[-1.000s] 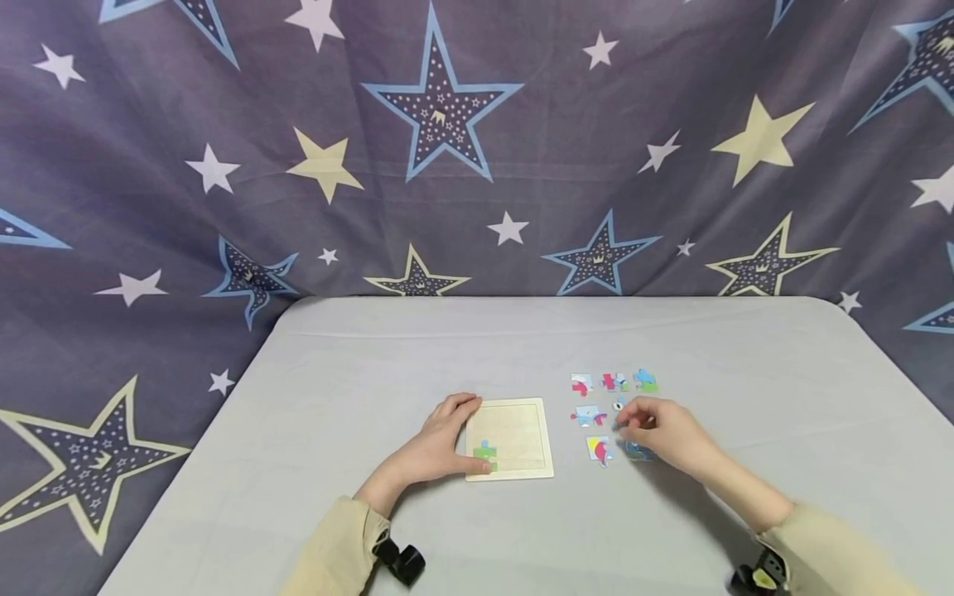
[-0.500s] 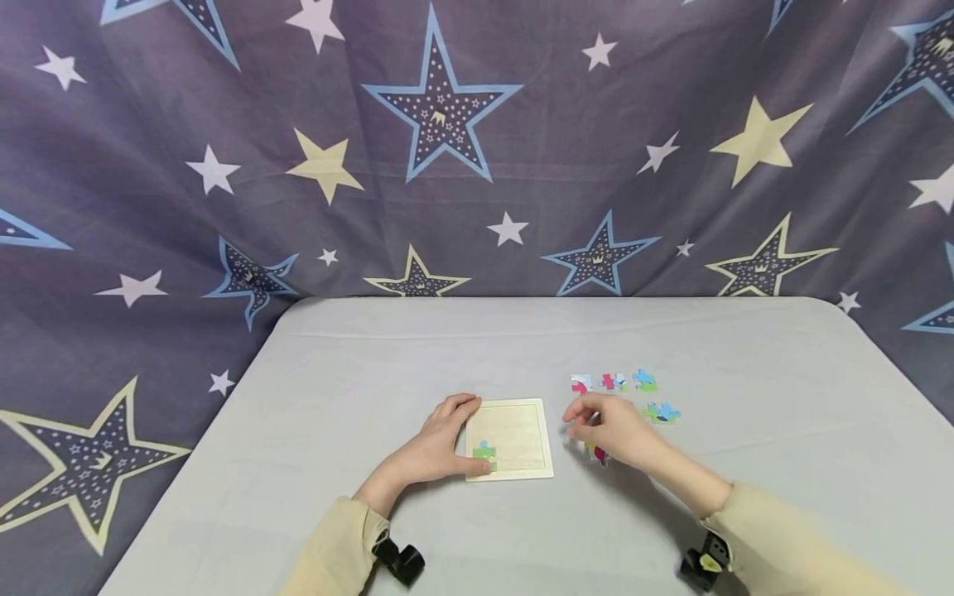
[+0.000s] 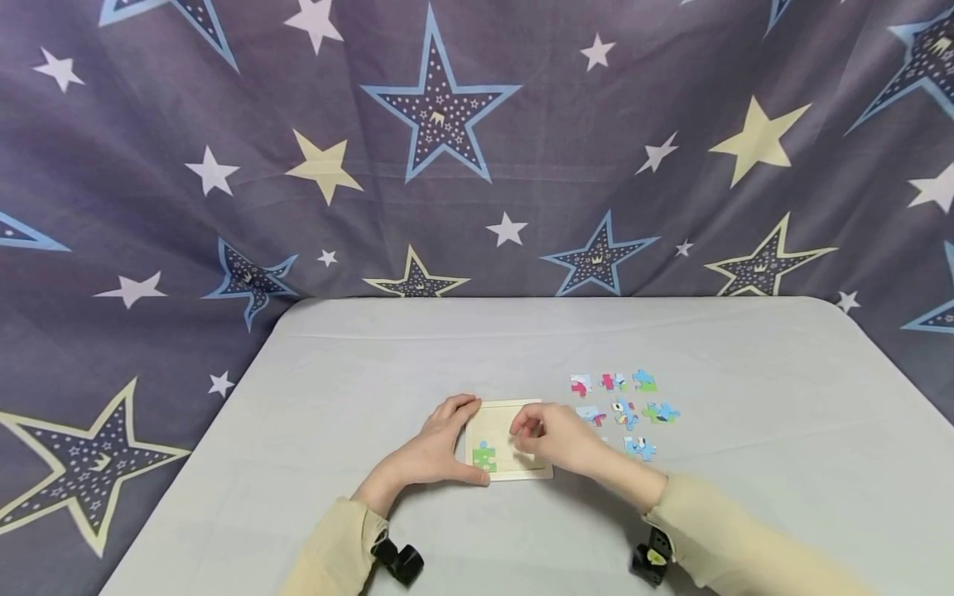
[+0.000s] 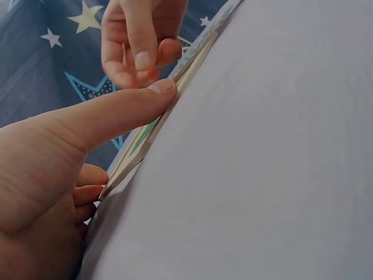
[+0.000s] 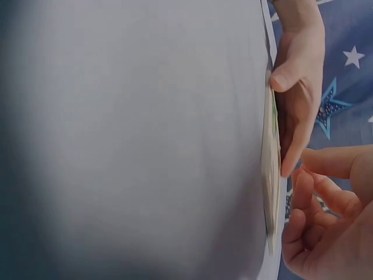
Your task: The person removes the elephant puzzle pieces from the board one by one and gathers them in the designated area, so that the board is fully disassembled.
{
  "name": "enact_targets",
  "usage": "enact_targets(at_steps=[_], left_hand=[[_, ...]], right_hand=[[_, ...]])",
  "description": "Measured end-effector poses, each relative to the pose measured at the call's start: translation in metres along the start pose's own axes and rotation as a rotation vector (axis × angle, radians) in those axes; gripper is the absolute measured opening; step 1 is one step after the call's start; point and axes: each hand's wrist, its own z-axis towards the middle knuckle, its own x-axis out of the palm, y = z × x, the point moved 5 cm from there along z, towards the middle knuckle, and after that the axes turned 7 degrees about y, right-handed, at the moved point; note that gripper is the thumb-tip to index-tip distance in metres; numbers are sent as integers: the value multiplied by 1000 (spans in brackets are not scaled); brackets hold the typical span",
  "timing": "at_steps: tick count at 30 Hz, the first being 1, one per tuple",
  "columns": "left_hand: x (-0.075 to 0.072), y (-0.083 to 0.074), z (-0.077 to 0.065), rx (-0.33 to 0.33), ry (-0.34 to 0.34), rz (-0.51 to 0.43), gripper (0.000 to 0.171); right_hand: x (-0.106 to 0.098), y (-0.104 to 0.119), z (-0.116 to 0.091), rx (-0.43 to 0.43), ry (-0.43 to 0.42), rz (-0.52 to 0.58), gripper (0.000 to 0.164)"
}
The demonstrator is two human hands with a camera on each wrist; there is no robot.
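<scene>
while a pale grey cloth lies smooth over the round-cornered surface [image 3: 358, 372], a person's left hand [image 3: 436, 447] steadies a thin, square wooden puzzle tray [image 3: 498, 424] near the surface's front edge, a little left of its middle. the fingers curl along the tray's left side and the thumb presses its near left corner; the left wrist view shows the thumb lying straight along the tray's light plywood rim. one green and blue jigsaw piece [image 3: 484, 455] sits in the tray's near left corner, just beside that thumb. the right hand [image 3: 555, 437] hovers over the tray's right half, fingers bent and drawn together at the tips; whether it pinches a piece cannot be told from any view. flat, knobbed loose puzzle pieces [image 3: 624, 404] in pink, blue, white and green lie in rough rows on the cloth just right of the tray, apart from one another, toward the right side of the surface. both forearms wear beige sleeves [image 3: 335, 550], each with a small black device at the wrist. behind the far edge hangs a creased purple-grey fabric backdrop [image 3: 522, 149] printed with cream, white and blue-outlined stars.
</scene>
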Motion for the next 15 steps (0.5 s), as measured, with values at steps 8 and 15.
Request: enact_targets(at_steps=[8,15], left_hand=[[0,0,0,5,5,-1,108],[0,0,-1,8,12,2,108]], right_hand=[[12,17,7,-89,27,-72,19],[23,22,14,-82,58,-181,29]])
